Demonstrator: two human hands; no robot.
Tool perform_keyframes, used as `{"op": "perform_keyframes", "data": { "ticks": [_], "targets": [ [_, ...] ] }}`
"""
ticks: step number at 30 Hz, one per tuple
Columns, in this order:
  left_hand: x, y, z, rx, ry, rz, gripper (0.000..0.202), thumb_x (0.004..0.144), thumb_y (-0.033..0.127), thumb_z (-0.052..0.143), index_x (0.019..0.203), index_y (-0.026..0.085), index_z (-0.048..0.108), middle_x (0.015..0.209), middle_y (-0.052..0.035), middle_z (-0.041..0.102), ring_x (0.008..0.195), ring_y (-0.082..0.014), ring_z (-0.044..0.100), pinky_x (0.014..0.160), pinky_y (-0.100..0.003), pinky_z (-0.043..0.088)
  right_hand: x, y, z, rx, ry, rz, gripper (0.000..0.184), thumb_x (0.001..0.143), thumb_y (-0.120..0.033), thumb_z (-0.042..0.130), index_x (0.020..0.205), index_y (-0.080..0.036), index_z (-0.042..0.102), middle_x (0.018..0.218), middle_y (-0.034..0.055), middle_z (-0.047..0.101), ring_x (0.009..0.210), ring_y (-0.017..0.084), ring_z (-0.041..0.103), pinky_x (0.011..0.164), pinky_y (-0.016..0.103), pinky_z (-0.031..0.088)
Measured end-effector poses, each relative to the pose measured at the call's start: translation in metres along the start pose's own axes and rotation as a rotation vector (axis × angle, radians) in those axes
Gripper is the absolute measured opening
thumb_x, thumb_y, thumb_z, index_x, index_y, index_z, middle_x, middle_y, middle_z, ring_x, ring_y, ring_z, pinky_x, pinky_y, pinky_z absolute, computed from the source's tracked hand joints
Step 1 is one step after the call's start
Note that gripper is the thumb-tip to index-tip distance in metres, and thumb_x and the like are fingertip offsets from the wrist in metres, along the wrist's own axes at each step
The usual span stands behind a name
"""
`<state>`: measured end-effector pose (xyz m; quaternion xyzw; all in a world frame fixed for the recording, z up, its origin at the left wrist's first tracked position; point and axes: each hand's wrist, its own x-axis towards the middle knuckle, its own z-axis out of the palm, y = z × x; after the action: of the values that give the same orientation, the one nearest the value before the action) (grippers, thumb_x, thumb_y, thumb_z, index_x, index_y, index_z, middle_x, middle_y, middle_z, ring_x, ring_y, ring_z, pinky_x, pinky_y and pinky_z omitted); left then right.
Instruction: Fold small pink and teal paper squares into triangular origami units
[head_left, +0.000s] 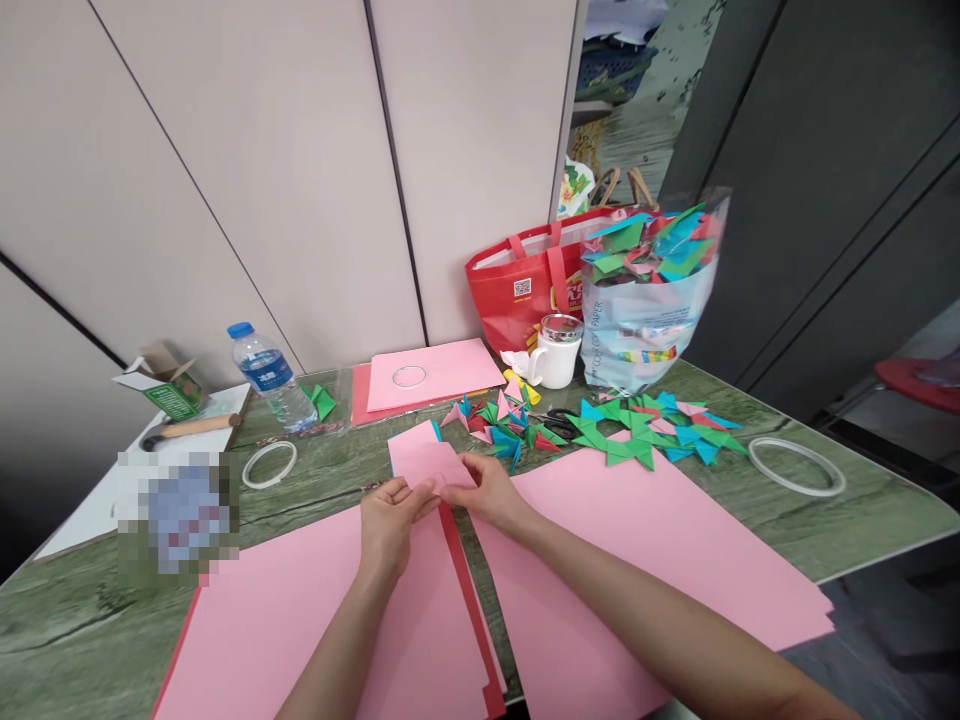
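Note:
My left hand and my right hand both pinch a small pink paper square held just above the table. Under it lies a short stack of small squares with a blue edge showing. Large pink sheets lie flat under my forearms, one on each side, with a red sheet showing between them. Beyond my hands sits a heap of folded paper triangles in green, blue, pink and red.
A clear bag of folded pieces, a white mug and a red tote bag stand at the back. A water bottle, a small green box, tape rings and scissors lie on the green table.

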<state>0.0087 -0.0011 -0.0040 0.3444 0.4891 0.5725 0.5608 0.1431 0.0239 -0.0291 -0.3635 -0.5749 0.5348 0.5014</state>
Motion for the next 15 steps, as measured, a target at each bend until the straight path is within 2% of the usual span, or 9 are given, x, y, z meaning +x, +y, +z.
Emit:
{"op": "perform_keyframes", "data": {
  "ticks": [4,7,12,15],
  "targets": [
    [-0.0014,-0.0035,0.0012,-0.007,-0.009,0.012,0.022,0.049,0.022,0.078,0.059,0.012,0.061,0.047,0.0039,0.058,0.056,-0.0150,0.062,0.065,-0.031,0.055,-0.0031,-0.0015,0.0049,-0.085,0.047,-0.008,0.028,0.061,-0.022,0.066,0.087,-0.014,0.061,0.080,0.0039,0.066,0.071,0.018,0.058,0.063,0.027,0.047],
    [-0.0015,-0.0063,0.0008,-0.010,-0.041,0.016,0.020,0.051,0.021,0.077,0.062,0.012,0.063,0.047,0.0043,0.058,0.055,-0.0146,0.062,0.066,-0.031,0.055,-0.0044,-0.0012,0.0076,-0.070,0.068,-0.002,0.032,0.061,-0.021,0.066,0.091,-0.014,0.061,0.084,0.0053,0.067,0.076,0.019,0.060,0.067,0.029,0.049],
    [0.0001,-0.0071,-0.0004,0.004,-0.015,0.011,0.024,0.049,0.022,0.078,0.066,0.011,0.065,0.056,0.0001,0.065,0.058,-0.0164,0.064,0.066,-0.031,0.054,-0.0040,-0.0014,0.0066,0.009,0.023,0.045,0.034,0.060,-0.017,0.065,0.093,-0.014,0.061,0.086,0.0041,0.066,0.075,0.018,0.060,0.068,0.029,0.049],
    [0.0006,-0.0057,-0.0005,0.009,-0.015,0.007,0.025,0.048,0.023,0.078,0.065,0.011,0.064,0.054,0.0006,0.064,0.056,-0.0164,0.063,0.064,-0.032,0.054,-0.0027,-0.0012,0.0045,0.014,0.005,0.046,0.033,0.058,-0.014,0.064,0.091,-0.014,0.061,0.082,0.0027,0.066,0.070,0.017,0.059,0.065,0.028,0.048]
  ]
}}
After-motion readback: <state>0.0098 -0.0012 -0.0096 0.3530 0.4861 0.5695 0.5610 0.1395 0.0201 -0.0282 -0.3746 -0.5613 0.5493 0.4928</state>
